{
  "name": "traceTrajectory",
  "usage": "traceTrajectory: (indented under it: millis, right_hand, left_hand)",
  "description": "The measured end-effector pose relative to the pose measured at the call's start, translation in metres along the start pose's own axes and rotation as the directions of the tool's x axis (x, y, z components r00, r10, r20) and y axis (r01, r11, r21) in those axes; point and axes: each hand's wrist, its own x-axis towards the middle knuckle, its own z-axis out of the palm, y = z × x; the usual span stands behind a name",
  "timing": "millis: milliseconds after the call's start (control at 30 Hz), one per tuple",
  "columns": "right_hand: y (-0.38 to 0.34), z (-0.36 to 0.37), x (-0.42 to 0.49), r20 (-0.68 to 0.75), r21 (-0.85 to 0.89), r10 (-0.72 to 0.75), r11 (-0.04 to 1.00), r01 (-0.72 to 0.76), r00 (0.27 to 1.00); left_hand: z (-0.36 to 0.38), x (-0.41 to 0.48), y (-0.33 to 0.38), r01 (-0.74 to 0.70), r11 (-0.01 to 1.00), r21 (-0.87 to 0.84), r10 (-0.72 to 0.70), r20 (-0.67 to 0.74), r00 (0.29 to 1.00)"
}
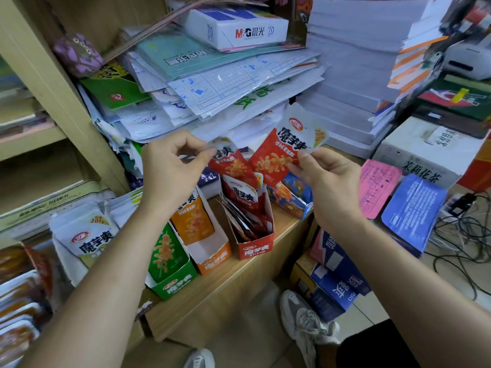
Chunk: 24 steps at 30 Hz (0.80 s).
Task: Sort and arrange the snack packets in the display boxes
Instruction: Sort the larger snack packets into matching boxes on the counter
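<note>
Snack packets (pixel 285 150), two red ones, we hold above the red display box (pixel 256 248) on the bench (pixel 239 282); our left hand (pixel 170 168) and right hand (pixel 329 179) fingers (pixel 304 155) each pinch one, likely matching box colour.

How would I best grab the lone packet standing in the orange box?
Pinch the orange packet by its white top edge, from above: it stands nearly upright in the orange box, whose side walls shield its lower part.
</note>
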Motion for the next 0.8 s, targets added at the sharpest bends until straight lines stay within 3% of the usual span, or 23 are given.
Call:
traceTrajectory:
  millis: [100,167,300,367,467,533,600,733,800]
  right_hand:
    - [0.01,0.01,-0.002,0.126,-0.059,0.026,0.998,-0.019,0.992]
    - [0.018,0.013,0.001,0.229,-0.255,0.035,0.967,0.026,0.973]
    - [0.028,0.014,0.006,0.457,-0.604,0.092,0.762,0.233,0.885]
    - [0.027,0.014,0.007,0.524,-0.669,0.111,0.667,0.328,0.845]
    - [0.026,0.008,0.007,0.551,-0.697,0.11,0.606,0.384,0.827]
    - [0.021,-0.001,0.003,0.472,-0.707,0.089,0.632,0.317,0.877]
    - [0.016,-0.008,-0.004,0.464,-0.719,0.109,0.627,0.301,0.879]
    - [0.026,-0.012,-0.013,0.575,-0.799,0.26,0.384,0.463,0.776]
    - [0.033,-0.009,-0.012,0.602,-0.786,0.241,0.346,0.512,0.761]
  left_hand:
    - [0.004,-0.008,-0.003,-0.014,1.0,0.022,0.011,0.106,0.994]
    - [0.009,-0.012,-0.007,-0.002,1.0,0.021,-0.002,0.189,0.982]
    - [0.014,-0.016,-0.012,0.04,0.995,0.089,-0.059,0.214,0.975]
    - [0.014,-0.015,-0.011,0.031,0.996,0.082,-0.05,0.24,0.97]
    - [0.018,-0.013,-0.01,-0.088,0.986,0.14,0.033,0.36,0.932]
    - [0.02,-0.013,-0.011,-0.066,0.989,0.131,0.017,0.348,0.937]
    - [0.021,-0.014,-0.011,-0.015,0.993,0.121,-0.02,0.289,0.957]
    - [0.022,-0.016,-0.008,0.041,0.991,0.126,-0.065,0.198,0.978]
    - [0.024,-0.017,-0.007,0.059,0.99,0.126,-0.078,0.151,0.985]
